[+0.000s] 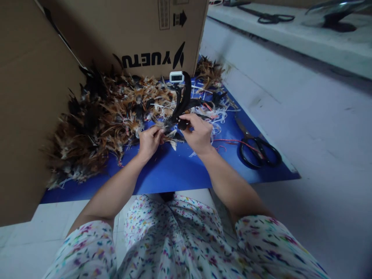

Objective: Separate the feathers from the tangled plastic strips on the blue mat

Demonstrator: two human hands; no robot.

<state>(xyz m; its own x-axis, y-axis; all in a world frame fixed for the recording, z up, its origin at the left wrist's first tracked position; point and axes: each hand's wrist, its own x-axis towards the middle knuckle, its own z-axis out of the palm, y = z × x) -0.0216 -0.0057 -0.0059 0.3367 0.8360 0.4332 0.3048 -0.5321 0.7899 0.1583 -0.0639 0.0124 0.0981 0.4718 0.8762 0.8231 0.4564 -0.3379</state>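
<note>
Left hand [150,142] and right hand [197,132] — both pinching dark feathers [182,101] — above the blue surface [174,170]; scissors [257,149] rightward.

A printed cardboard box [101,27] stands toward the bench's [174,170] far edge, a cardboard panel [23,104] along its left. Black-handled scissors [269,18] lie on the right-hand ledge [325,48].

Two pairs of scissors [248,135] are lying around, one white-framed display [176,77] and one blue tabletop [174,170] are showing, and way too many feathers [116,102] are sitting there to count.
</note>
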